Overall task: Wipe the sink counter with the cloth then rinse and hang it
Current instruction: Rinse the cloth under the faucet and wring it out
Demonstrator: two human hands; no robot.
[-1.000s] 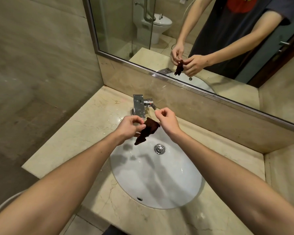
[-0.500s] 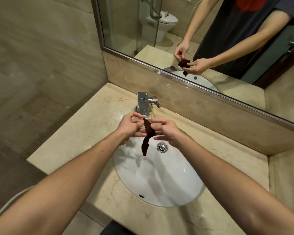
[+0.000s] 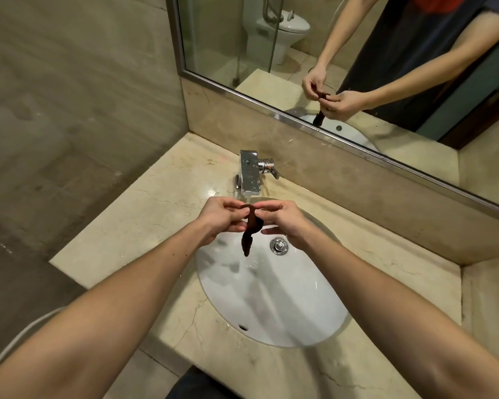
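- Hands met above the white sink (image 3: 271, 306), the left hand (image 3: 222, 218) and right hand (image 3: 283, 221) each pinching the top of a small dark cloth (image 3: 249, 231), which hung twisted in a thin rope over the basin, clear of the counter (image 3: 156, 208).
- Both grips were narrow, closed on the cloth's upper fold by fingertips alone.
- Slipping looked the main risk: wet fabric held so lightly could drop toward the drain (image 3: 278, 245).
- Water seemed to streak the basin below the faucet (image 3: 251, 174); wringing off-centre could splash the counter just wiped.
- No hanging rail showed, so drips on the way were possible.
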